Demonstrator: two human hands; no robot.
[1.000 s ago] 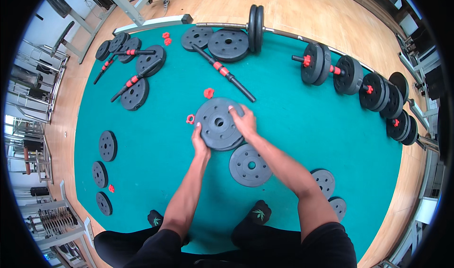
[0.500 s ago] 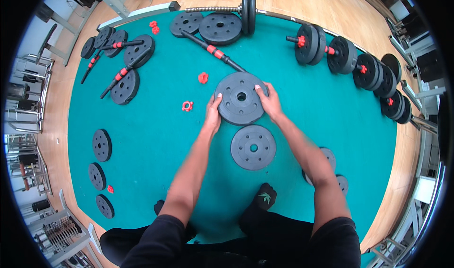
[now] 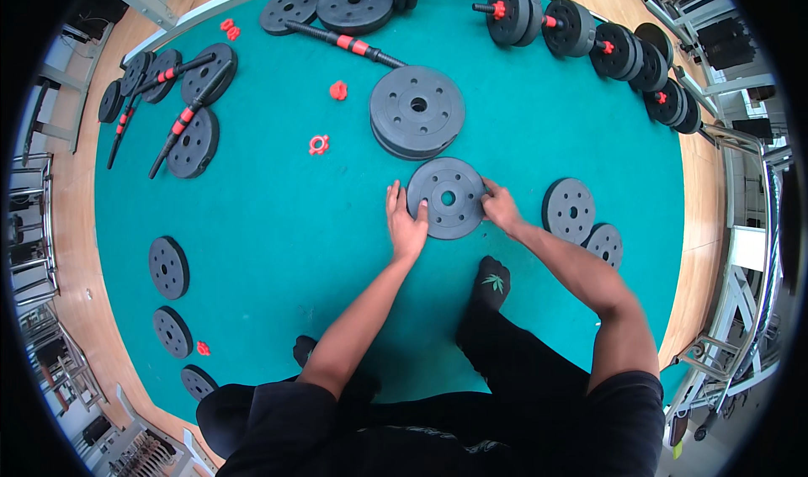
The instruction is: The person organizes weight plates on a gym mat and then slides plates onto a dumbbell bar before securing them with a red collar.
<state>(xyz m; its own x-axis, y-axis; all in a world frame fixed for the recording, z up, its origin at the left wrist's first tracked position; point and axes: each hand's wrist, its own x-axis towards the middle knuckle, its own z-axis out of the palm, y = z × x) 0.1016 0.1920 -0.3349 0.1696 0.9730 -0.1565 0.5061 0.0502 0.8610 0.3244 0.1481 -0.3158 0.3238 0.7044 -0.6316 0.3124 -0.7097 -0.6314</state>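
A small dark-grey weight plate [image 3: 446,221] with a round centre hole lies on the green mat between my hands. My left hand [image 3: 407,225] is at its left side, thumb on the plate's top and fingers stretched out beside the rim. On the opposite side, the curled fingers of my right hand [image 3: 502,207] grip the rim. Just beyond it, a larger weight plate [image 3: 417,128] rests on another of similar size, with neither hand on it. A red star-shaped collar nut [image 3: 318,145] and a second red nut [image 3: 338,90] lie to the left.
A dumbbell bar [image 3: 358,46] lies farther off. Loaded dumbbells [image 3: 572,27] line the far right. More bars and plates [image 3: 192,143] are at far left. Several plates [image 3: 168,267] lie at near left, and two [image 3: 569,210] at right. My foot [image 3: 491,282] is close by.
The larger plate that both hands held now sits stacked on another plate. My hands have let it go and moved nearer, to the small plate. The whole view has shifted.
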